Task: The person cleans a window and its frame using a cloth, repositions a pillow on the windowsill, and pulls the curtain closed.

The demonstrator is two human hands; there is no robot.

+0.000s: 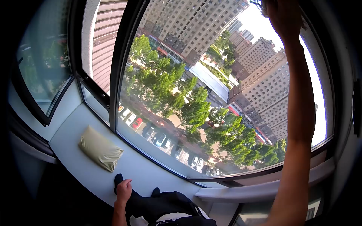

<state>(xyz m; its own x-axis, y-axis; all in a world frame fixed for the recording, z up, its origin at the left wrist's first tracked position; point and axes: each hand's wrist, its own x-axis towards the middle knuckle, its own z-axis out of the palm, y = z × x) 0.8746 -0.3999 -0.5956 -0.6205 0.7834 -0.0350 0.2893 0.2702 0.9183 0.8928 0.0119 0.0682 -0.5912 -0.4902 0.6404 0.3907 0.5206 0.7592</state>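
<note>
In the head view, the right hand is raised to the top edge of the picture, in front of the large window pane. A small, crumpled-looking item shows just left of its fingers, at the same height and partly cut off. The right hand is the nearer one by far. The item's long axis cannot be read. The fingers of that hand are shadowed and cropped, so I cannot tell whether they are clamped on the item or merely against it. The left hand is low, near the dark trousers and well apart from the item; its fingers are curled together, with nothing visible in them.

The item has thin, glinting folds, pale against the bright sky. The pane is smooth and transparent, set in a dark, slim window frame that the lens bends into a curve. At the far left, a separate glazed sash stands at an angle to it. Below, a smooth white sill carries a soft, yellowish cushion, roughly rectangular, wrinkled and slightly glossy at one end. Beyond the glass are leafy trees and gridded apartment blocks.
</note>
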